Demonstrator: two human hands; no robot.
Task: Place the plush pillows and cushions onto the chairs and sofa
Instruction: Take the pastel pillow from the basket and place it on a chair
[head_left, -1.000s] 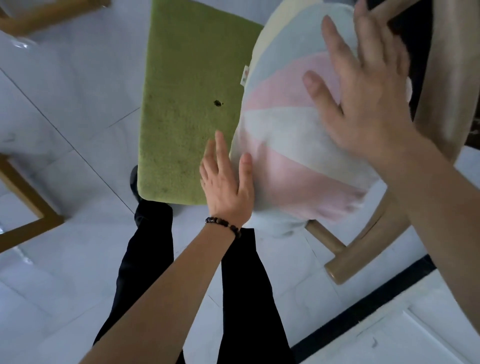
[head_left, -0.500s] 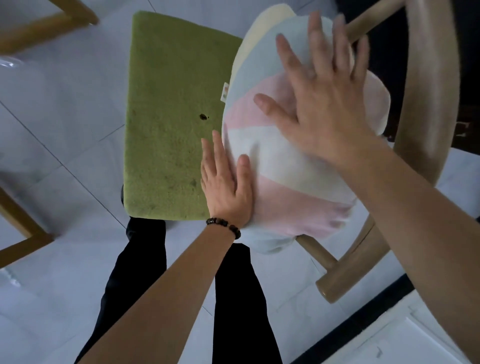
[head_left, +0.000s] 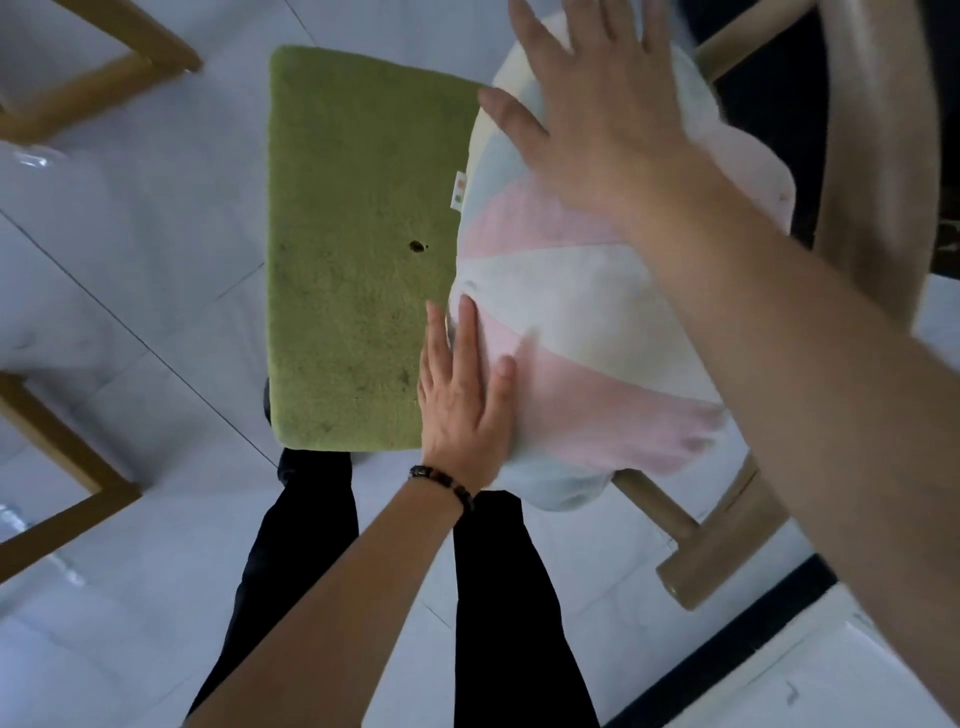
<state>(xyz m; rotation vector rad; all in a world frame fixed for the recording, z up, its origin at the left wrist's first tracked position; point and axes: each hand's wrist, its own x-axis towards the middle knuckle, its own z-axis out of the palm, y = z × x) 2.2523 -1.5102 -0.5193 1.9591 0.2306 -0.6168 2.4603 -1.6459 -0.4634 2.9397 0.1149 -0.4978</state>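
A big soft pillow (head_left: 571, 312) with pink, white and pale blue stripes sits a little right of the middle of the frame. It lies on the right part of a flat green cushion (head_left: 358, 249), which is on the seat of a wooden chair (head_left: 862, 156). The chair's round back curves down the right edge. The left hand (head_left: 462, 400) lies flat against the pillow's lower left side, fingers straight and close together, holding nothing. A dark bead bracelet (head_left: 441, 486) is on that wrist. The right hand (head_left: 608, 130), a bit blurry, lies flat on the top of the pillow, fingers spread wide. Black trouser legs (head_left: 498, 597) stand on the pale tiled floor (head_left: 130, 234) below.
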